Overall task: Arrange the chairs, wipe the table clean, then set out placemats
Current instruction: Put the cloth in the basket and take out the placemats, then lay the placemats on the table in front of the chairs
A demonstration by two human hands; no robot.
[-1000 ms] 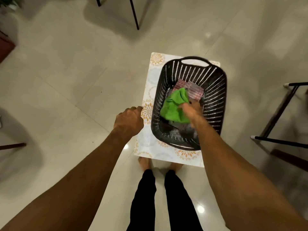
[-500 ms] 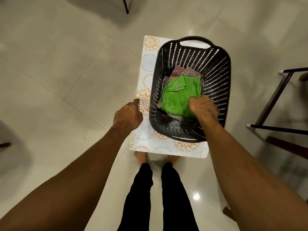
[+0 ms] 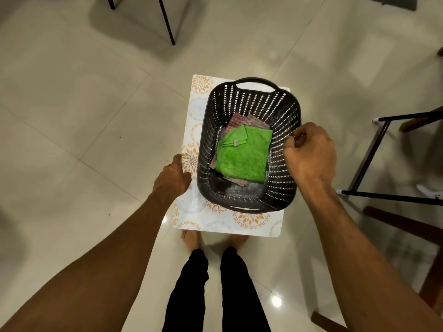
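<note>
Green cloth [image 3: 242, 154]: lies flat in the black basket [image 3: 254, 81], toward its right side, with one corner folded over at far left and a small tag showing on the fold. It is spread on top of red-checked cloths [image 3: 249, 121], whose edges are seen past its far side and at its near-left corner.

Basket: slotted walls, handle opening at the far end. It is set on a white placemat [image 3: 199, 207] printed with orange and pale blue flowers. The right part of the mat is covered by it; the left strip and near edge are left bare. What carries the mat is not visible, and no table is seen under it.

Left hand [image 3: 171, 180]: placed at the left edge of the placemat, index finger laid straight along that edge. The other fingers are hidden under the hand, so the grip cannot be told.

Right hand [image 3: 309, 152]: seen over the right rim of the basket, fingers curled and pressed together with the thumb. Nothing is seen in the grip; contact with the rim cannot be told.

Surroundings: bare feet [image 3: 191, 238] are partly hidden by the near edge of the mat, with black trousers [image 3: 187, 295] nearer. Glossy pale tile floor [image 3: 72, 116] all round. A chair frame [image 3: 369, 159] of black metal with white foot caps is noted well to the right, and a black metal leg [image 3: 167, 22] at far centre-left.
</note>
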